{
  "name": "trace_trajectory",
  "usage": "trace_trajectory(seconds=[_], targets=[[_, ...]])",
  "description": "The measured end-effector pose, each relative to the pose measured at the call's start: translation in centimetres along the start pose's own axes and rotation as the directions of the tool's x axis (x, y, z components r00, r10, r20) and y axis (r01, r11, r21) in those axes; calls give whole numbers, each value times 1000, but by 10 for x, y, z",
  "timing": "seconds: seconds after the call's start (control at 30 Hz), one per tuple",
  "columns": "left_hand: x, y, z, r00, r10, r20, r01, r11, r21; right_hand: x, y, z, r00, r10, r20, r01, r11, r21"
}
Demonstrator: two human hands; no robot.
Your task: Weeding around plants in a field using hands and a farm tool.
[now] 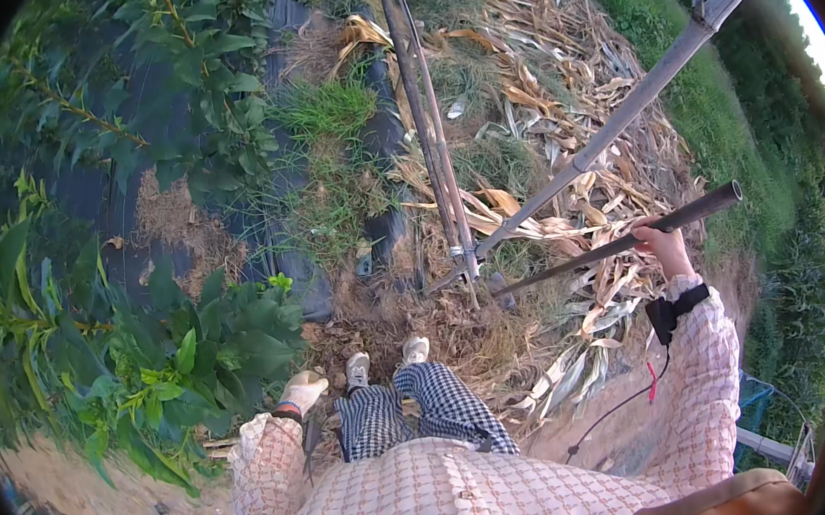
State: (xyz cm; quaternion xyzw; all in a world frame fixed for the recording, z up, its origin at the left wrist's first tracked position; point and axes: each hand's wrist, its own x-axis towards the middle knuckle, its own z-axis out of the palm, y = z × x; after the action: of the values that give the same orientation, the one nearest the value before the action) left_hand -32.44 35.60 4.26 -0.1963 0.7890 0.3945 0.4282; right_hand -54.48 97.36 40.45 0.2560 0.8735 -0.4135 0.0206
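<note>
My right hand (pixel 659 237) is closed round the upper part of a dark metal pipe (pixel 572 265), which slants down to the ground by the foot of the poles. Just beyond it a long bamboo pole (pixel 602 124) leans across, meeting two thin upright stakes (pixel 439 149) near a pale tie at their lower ends. My left hand (pixel 304 391), in a light-coloured glove, hangs beside my left leg near the leafy plants. Some dark, thin strips hang just below it; whether its fingers grip them I cannot tell.
Broad-leaved green plants (pixel 196 355) grow at the left over black plastic mulch (pixel 306 284). Dry corn husks and stalks (pixel 586 186) cover the ground at the right. Tufts of grass (pixel 329 111) stand between the mulch strips. Blue netting (pixel 752 403) shows at the lower right.
</note>
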Motion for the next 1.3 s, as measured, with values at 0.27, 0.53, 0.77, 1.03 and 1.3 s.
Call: trace_trajectory(seconds=[0.27,0.53,0.77,1.03,1.3], targets=[[-48,-9,23,995,-18,-101,-11,959,-282,59,-87,8,987,-138,79,148,981,-126],[-76,59,28,984,34,-173,-80,960,-270,70,-133,55,914,-357,192,395,890,-228],[-89,122,2,960,147,-238,-204,949,-239,66,-112,173,854,-281,437,479,752,-452],[-107,168,-18,953,180,-245,-237,944,-229,37,-130,221,729,-255,635,552,768,-325],[-89,194,-24,908,279,-312,-359,901,-243,17,-128,245,700,-269,661,616,696,-369]])
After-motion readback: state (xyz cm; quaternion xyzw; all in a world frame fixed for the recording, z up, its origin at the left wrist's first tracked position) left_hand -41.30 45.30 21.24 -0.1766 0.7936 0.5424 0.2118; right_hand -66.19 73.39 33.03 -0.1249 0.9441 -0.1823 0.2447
